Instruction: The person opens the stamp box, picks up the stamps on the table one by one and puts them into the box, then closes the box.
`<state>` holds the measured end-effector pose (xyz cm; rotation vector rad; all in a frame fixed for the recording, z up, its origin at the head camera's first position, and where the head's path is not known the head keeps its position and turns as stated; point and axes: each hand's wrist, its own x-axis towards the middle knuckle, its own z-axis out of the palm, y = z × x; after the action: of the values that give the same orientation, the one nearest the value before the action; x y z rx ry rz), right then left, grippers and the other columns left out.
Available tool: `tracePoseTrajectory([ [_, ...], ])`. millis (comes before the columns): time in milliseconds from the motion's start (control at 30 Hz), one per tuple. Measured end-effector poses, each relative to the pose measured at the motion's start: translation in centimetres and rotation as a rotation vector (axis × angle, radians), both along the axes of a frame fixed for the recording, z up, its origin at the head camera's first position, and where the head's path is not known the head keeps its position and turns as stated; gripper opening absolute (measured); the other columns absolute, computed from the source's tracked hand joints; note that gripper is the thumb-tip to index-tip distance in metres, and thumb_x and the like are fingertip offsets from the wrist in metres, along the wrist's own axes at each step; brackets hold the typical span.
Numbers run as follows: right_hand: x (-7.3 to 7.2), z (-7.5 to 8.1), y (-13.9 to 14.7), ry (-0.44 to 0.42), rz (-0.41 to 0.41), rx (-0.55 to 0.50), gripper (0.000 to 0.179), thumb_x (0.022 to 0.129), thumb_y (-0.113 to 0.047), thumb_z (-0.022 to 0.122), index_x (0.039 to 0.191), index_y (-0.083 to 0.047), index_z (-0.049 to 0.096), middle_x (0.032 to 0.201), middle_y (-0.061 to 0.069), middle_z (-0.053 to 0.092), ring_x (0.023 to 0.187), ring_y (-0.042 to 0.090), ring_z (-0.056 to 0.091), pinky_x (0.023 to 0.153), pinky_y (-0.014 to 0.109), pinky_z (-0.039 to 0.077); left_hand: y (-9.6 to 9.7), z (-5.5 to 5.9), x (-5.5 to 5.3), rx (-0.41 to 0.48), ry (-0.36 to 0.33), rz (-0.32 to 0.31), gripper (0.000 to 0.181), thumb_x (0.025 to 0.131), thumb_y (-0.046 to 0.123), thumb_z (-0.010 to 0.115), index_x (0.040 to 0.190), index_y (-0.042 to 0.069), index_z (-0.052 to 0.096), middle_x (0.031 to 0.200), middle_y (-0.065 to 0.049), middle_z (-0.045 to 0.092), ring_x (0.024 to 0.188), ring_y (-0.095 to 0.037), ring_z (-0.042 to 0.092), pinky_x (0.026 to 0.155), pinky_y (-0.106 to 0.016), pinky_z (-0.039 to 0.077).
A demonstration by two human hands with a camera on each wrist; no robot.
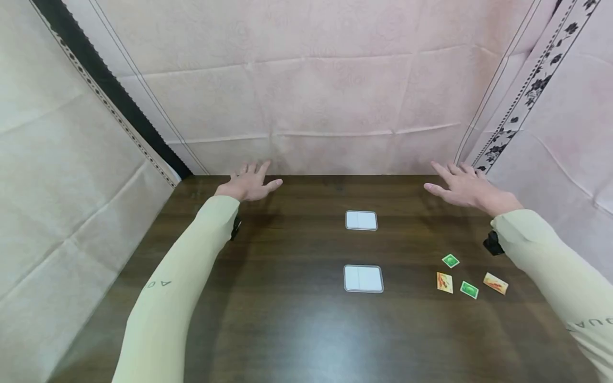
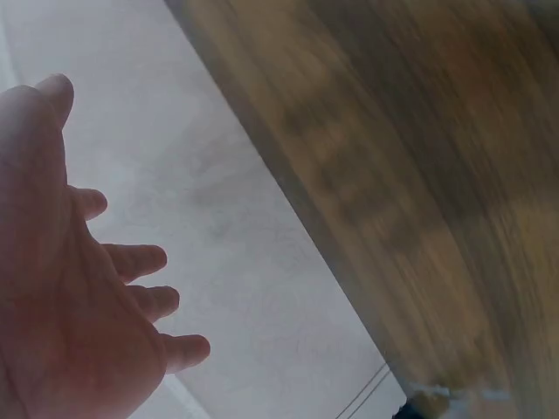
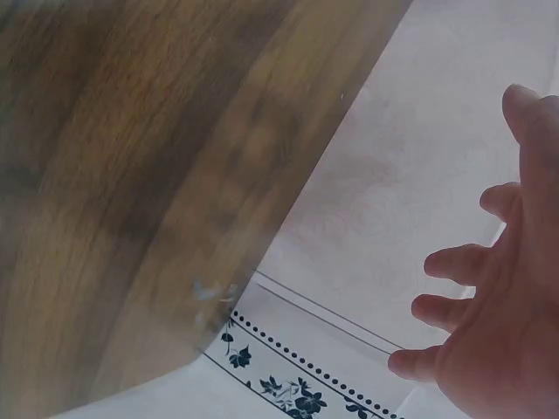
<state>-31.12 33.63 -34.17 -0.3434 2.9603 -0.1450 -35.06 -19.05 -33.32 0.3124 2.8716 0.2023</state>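
Fingers spread, my left hand (image 1: pixel 246 183) is held out over the far left part of the brown table, with nothing in it. The left wrist view shows its bare palm (image 2: pixel 70 288). My right hand (image 1: pixel 464 186) stretches out likewise over the far right part, its palm (image 3: pixel 515 305) bare in the right wrist view. Between the hands and nearer lie two white, rounded rectangular cards or trays, a far one (image 1: pixel 361 220) and a near one (image 1: pixel 363 279). Below the right hand are two small green cards (image 1: pixel 450 260) and two orange-yellow cards (image 1: pixel 445 282).
The dark wood tabletop (image 1: pixel 287 239) ends at a straight far edge. Behind it hangs a pale cloth (image 1: pixel 311 106), with more cloth at both sides; a floral border (image 1: pixel 522 101) runs down the right. A dark band (image 1: pixel 115 90) shows at the left between cloths.
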Motion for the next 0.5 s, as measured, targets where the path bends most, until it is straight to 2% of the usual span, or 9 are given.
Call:
tracePoseTrajectory([
  [200, 0.1, -0.4, -0.8, 0.050, 0.007, -0.003, 0.086, 0.096, -0.070, 0.027, 0.159, -0.016, 0.003, 0.157, 0.037, 0.009, 0.140, 0.062, 0.007, 0.105, 0.080, 0.006, 0.1, -0.1, 0.4, 0.045, 0.015, 0.001, 0.087, 0.092, 0.077, 0.020, 0.158, 0.025, -0.005, 0.165, -0.018, -0.001, 0.151, -0.044, -0.006, 0.114, -0.071, 0.003],
  [500, 0.7, -0.9, -1.8, 0.070, 0.004, -0.047, 0.086, 0.097, -0.069, 0.029, 0.158, -0.014, 0.006, 0.157, 0.035, 0.014, 0.140, 0.061, 0.010, 0.105, 0.079, 0.010, 1.2, 0.1, 0.8, 0.076, 0.046, -0.046, 0.088, 0.092, 0.077, 0.021, 0.159, 0.025, -0.003, 0.165, -0.016, 0.005, 0.151, -0.044, 0.000, 0.115, -0.070, 0.007],
])
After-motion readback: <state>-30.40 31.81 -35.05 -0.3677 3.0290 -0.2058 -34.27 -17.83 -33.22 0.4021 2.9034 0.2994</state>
